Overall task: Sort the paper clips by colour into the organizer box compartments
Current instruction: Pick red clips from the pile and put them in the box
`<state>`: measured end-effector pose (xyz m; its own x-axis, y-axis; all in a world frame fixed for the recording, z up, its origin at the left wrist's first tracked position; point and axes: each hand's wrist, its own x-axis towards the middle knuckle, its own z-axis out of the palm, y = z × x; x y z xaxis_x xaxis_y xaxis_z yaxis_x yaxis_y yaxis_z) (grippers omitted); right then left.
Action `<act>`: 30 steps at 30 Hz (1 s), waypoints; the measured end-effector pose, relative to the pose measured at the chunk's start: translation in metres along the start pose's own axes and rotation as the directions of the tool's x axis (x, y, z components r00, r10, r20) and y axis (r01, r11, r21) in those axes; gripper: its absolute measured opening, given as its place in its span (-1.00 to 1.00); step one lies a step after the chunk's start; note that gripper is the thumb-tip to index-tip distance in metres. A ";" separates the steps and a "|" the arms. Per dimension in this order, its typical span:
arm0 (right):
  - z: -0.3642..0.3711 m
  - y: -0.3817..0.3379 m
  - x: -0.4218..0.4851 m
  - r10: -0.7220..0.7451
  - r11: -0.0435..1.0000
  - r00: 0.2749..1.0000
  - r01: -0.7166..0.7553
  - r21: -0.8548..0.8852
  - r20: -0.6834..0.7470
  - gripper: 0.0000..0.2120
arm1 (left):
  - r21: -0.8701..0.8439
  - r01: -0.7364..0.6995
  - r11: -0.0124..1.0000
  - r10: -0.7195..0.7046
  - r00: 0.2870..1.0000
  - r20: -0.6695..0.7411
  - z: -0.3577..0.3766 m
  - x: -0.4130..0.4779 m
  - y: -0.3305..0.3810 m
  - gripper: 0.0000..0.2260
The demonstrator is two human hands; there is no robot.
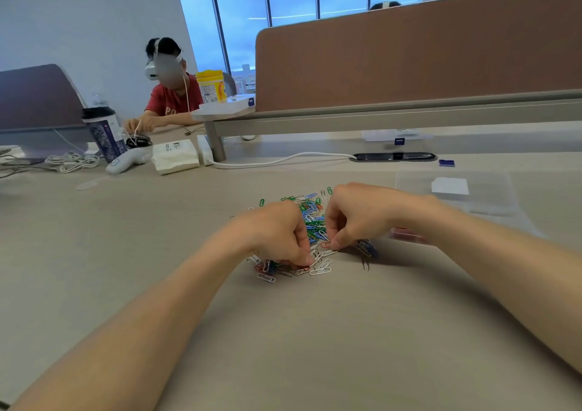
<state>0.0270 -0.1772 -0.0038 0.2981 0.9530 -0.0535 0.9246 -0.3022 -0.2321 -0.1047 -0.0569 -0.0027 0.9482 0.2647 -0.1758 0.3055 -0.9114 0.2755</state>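
Beige surface (pixel 283 332) inspected.
- Mixed paper clips (pixel 311 221) heaped at centre: white, green, blue, red. A few strays scattered just beside heap.
- Clear organizer box (pixel 491 196) set right of heap, white label seen on it. Red contents noted at near-left corner; compartment not determinable.
- White cable (pixel 277 161) laid across far part, run into dark cable port (pixel 395 156).
- Small blue item (pixel 446 162) placed near port.
- Far left: tissue pack (pixel 175 157), white controller (pixel 126 162), patterned cup (pixel 105 136), coiled white cords (pixel 72 161).

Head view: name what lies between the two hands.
Paper clips, green, blue and white, fill the gap between the left hand and right hand in the head view.
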 end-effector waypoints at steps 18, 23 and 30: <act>-0.004 0.002 -0.001 0.010 0.999 1.000 -0.011 0.034 0.005 -0.91 | 0.139 -0.070 0.988 0.065 0.997 0.038 0.001 -0.005 0.013 -0.80; -0.007 0.004 -0.001 0.007 0.999 1.000 -0.007 0.051 0.002 -0.93 | 0.055 -0.072 0.996 0.070 0.997 0.036 -0.003 -0.003 0.006 -0.72; -0.009 0.008 -0.002 0.003 0.998 1.000 -0.002 0.058 -0.008 -0.92 | -0.001 -0.098 0.995 0.098 0.995 -0.033 -0.007 0.001 -0.005 -0.89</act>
<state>0.0362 -0.1818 0.0030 0.3025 0.9520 -0.0464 0.9086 -0.3028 -0.2876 -0.1050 -0.0504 0.0020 0.9760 0.1843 -0.1164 0.2110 -0.9327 0.2924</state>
